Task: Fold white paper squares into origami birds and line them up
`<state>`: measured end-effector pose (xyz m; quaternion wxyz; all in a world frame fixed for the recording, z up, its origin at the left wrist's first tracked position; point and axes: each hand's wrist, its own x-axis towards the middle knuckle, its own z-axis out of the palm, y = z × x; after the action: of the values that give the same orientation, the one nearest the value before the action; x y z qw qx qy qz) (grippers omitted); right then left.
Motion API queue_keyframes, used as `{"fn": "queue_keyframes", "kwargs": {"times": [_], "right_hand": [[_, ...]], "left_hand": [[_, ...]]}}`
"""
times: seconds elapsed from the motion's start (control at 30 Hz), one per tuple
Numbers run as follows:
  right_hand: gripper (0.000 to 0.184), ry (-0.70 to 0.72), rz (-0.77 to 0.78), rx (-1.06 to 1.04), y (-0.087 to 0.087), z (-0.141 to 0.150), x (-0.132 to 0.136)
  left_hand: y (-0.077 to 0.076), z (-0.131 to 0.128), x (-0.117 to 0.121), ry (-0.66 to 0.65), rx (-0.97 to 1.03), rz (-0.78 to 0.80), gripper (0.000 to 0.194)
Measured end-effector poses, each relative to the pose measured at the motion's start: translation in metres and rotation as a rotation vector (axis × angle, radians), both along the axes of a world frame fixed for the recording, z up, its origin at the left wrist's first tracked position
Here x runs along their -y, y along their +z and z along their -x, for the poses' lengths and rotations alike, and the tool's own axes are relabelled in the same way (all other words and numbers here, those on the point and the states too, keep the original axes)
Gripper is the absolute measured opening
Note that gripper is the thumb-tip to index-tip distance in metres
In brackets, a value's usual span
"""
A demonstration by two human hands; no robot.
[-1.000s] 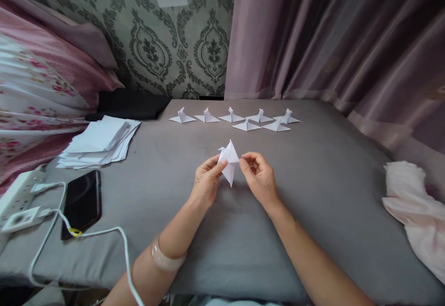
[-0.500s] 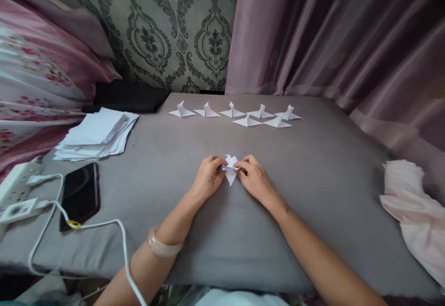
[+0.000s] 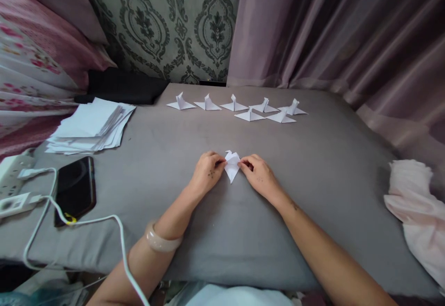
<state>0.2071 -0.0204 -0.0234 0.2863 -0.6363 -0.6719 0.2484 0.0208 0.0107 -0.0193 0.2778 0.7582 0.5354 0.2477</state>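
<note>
Between my two hands is a white paper crane (image 3: 232, 165), with one folded wing pointing down toward me and a small bent head at its upper left. My left hand (image 3: 208, 169) pinches its left side between thumb and fingers. On the other side, my right hand (image 3: 257, 171) pinches the right edge with closed fingertips. Several finished paper cranes (image 3: 234, 105) stand beyond my hands in two rows, wings spread flat.
A grey cloth-covered table (image 3: 167, 143) lies under everything. To the left are a stack of white paper (image 3: 86, 123), a phone (image 3: 75, 190), a power strip (image 3: 14, 171) and a white cable (image 3: 100, 219). A black folded item (image 3: 121, 88) lies behind; pale fabric (image 3: 417, 204) rests at right.
My hands have drawn slightly apart to the crane's outer edges, and more of the paper shows, its front wing flatter. The camera view has tilted down a little.
</note>
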Motion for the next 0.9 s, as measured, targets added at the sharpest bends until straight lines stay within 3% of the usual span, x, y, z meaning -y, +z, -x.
{"fn": "queue_keyframes", "kwargs": {"times": [0.43, 0.9], "right_hand": [[0.021, -0.124, 0.113, 0.112, 0.006, 0.008, -0.011], [0.020, -0.135, 0.079, 0.193, 0.006, 0.013, -0.010]], "left_hand": [[0.013, -0.004, -0.007, 0.132, 0.048, 0.175, 0.013], [-0.009, -0.003, -0.010, 0.048, -0.021, -0.017, 0.012]]}}
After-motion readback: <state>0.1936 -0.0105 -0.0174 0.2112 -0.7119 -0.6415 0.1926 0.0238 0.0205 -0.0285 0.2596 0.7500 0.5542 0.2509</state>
